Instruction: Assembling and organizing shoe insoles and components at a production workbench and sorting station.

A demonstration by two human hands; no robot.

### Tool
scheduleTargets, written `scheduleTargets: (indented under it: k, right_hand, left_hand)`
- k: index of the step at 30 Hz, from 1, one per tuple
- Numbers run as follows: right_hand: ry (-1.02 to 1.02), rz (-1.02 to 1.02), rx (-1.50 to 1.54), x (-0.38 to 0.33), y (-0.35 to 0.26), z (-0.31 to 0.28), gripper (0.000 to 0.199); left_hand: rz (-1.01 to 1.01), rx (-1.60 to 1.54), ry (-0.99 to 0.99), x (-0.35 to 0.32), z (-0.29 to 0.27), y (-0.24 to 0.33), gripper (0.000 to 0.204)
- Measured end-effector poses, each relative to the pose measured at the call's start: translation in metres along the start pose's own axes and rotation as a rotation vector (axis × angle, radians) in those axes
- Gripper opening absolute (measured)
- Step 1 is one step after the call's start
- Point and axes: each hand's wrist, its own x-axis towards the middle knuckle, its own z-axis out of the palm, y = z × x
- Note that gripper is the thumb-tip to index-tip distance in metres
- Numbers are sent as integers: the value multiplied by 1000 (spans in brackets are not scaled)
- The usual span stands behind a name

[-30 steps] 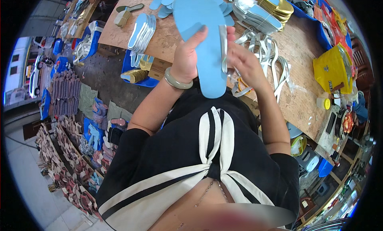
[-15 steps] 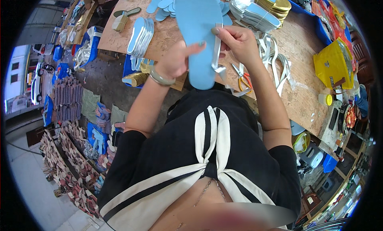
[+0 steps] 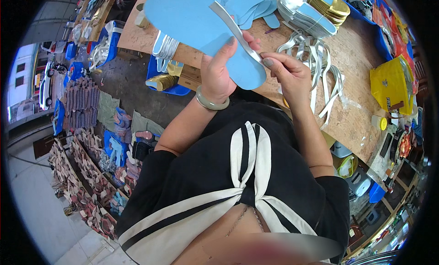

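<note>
I hold a light blue shoe sole (image 3: 192,22) up over the wooden table (image 3: 352,109). My left hand (image 3: 219,75), with a pale bangle on the wrist, grips the sole from below near its heel end. My right hand (image 3: 286,73) pinches a silver strap (image 3: 235,29) that lies along the sole's right edge. The sole is tilted, its wide front pointing to the upper left.
Loose silver straps (image 3: 315,59) lie on the table to the right, with stacked blue soles (image 3: 256,6) and gold-edged soles (image 3: 327,6) at the back. A yellow bag (image 3: 391,84) sits at the right. Blue bins (image 3: 162,77) and rows of shoe parts (image 3: 82,100) stand on the floor at left.
The sole has been raised and turned, its front swinging to the upper left. My right hand moved from the sole's side to pinching the silver strap near the heel.
</note>
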Motion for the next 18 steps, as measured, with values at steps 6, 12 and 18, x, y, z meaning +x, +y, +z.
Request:
scheduleTargets:
  k: [6,12,18]
  right_hand:
    - [-10,57,53,-9,-2,3,15]
    - [-83,-41,-199,-5,-3,-3,15]
    - [-110,119,-218,4,7,-7,20]
  left_hand:
    - [78,-13,-23,4,7,4,25]
    - [-29,14,15,3,8,2,24]
    - [-122,334,-5,0,5,-9,38]
